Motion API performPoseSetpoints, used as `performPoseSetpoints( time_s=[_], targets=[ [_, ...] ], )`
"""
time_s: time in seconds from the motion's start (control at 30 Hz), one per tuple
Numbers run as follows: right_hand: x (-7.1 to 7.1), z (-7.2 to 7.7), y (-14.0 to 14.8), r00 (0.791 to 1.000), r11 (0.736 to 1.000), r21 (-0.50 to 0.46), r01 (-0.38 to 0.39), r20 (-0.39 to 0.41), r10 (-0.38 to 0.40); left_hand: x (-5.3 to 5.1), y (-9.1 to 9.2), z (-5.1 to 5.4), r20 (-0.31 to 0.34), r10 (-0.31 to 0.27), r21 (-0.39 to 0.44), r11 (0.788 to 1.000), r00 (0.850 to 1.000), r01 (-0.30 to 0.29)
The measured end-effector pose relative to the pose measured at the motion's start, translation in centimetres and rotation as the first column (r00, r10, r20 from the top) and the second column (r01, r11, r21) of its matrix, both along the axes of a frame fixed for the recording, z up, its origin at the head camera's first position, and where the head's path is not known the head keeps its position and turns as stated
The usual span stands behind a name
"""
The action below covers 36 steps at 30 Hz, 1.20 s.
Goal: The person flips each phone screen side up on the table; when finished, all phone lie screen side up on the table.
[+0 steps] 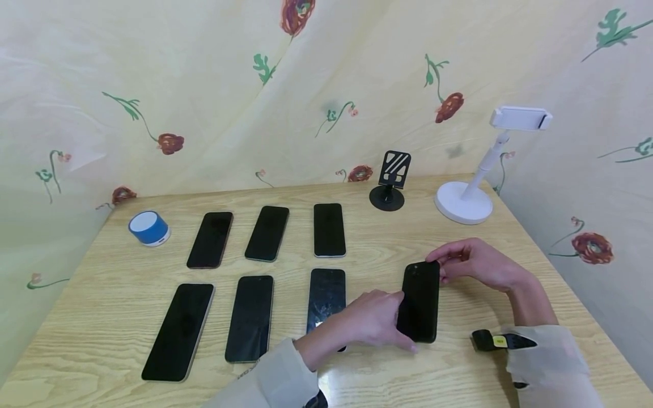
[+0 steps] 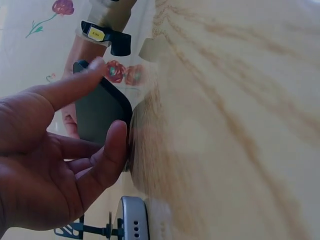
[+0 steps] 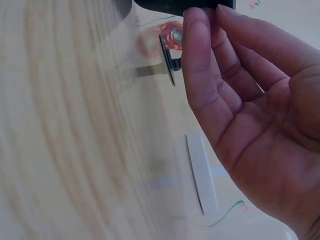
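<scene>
A black smartphone is between both hands at the right of the wooden table. My left hand holds its left side, with the thumb near the lower edge. In the left wrist view, the fingers of the left hand bend at the phone. My right hand pinches the upper right corner. The right wrist view shows thumb and fingertips of the right hand meeting at the dark phone edge. Part of another phone is hidden beneath the left forearm.
Several dark phones, among them one phone at front left, lie in two rows. A blue speaker sits at back left. Behind the hands stand a black phone stand and a white phone holder. A patterned cloth hangs behind.
</scene>
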State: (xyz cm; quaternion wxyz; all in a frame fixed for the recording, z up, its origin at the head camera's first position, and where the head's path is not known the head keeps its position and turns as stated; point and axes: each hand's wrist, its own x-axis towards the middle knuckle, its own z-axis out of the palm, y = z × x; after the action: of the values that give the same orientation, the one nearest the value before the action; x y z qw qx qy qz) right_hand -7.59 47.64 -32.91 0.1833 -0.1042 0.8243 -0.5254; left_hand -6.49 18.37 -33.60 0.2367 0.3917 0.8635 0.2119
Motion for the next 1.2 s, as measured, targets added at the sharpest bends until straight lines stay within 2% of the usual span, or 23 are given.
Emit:
performPoseSetpoints(
  time_s=[0.2,0.4,0.6,0.9,1.03,1.13,1.2],
  targets=[
    [0.0,0.4,-0.1,1.0,1.0,0.012,0.004,-0.019,-0.003,-0.1,-0.7,0.4,0.117,-0.008,0.073,0.997,0.993,0.0],
    [0.0,0.6,-0.3,1.0,1.0,0.016,0.012,-0.027,-0.011,-0.3,-1.0,0.4,0.152,-0.014,0.095,0.996,0.988,0.0],
    [0.1,0.6,-0.4,0.999,1.0,0.019,0.02,-0.038,-0.02,-0.2,-1.2,0.7,0.147,-0.027,0.106,0.994,0.989,0.011],
    [0.2,0.7,-1.0,0.996,0.997,0.038,0.06,-0.072,-0.058,0.0,-1.5,0.9,0.145,-0.078,0.182,0.982,0.986,0.051],
    [0.1,0.6,-1.2,0.994,0.996,0.057,0.075,-0.084,-0.07,0.0,-1.8,1.2,0.147,-0.069,0.195,0.98,0.987,0.039],
    [0.0,0.4,-1.3,0.994,0.993,0.06,0.1,-0.046,-0.097,0.1,-2.0,1.6,0.12,-0.047,0.202,0.979,0.992,0.022],
    [-0.1,0.2,-1.3,0.995,0.993,0.058,0.1,0.004,-0.1,0.2,-2.0,1.8,0.078,-0.034,0.204,0.979,0.996,0.018]
  ],
)
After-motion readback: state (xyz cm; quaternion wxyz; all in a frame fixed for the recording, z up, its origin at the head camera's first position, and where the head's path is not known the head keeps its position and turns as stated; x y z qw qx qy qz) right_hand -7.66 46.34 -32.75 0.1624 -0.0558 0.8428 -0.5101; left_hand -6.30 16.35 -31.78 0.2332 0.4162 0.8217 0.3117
